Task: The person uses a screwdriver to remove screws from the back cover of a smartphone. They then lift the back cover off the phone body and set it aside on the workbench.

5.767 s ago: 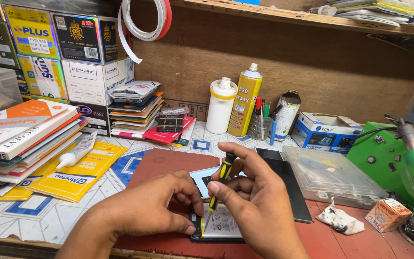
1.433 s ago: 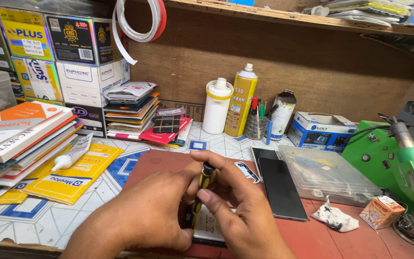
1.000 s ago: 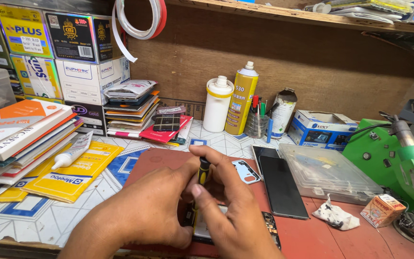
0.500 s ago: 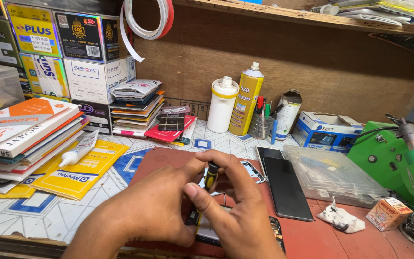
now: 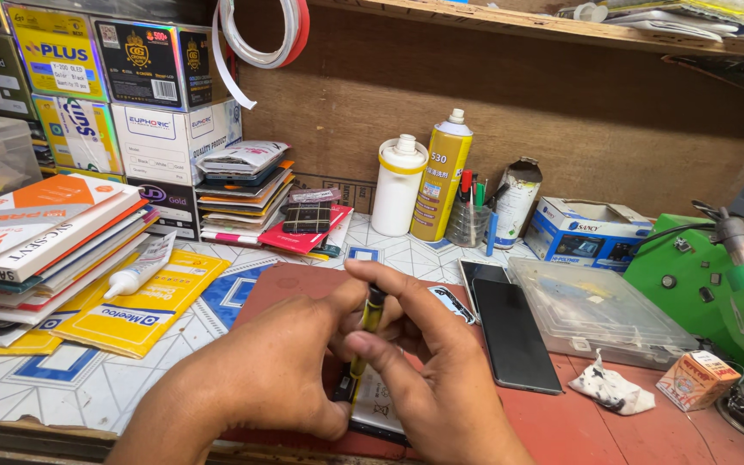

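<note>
- Hands, two: left hand and right hand, both low at centre over the red mat on the desk.
- Slim yellow-and-black screwdriver, one: upright and slightly tilted, pinched between the curled fingers of both hands; the right hand's thumb and forefinger close on its upper shaft, the left hand closes on it from the other side.
- Opened phone body, one: flat on the mat under the hands, the screwdriver tip meeting it; mostly hidden by the hands, details unreadable.
- Black glass phone panel, one: flat on the mat, just right of the right hand.
- Clear plastic parts box, one, beyond the panel.
- White plastic bottle, one; yellow spray can, one: upright at the back wall.
- White glue tube, one, lying on yellow packets at left.
- Green machine, one, cut off at the right edge.
</note>
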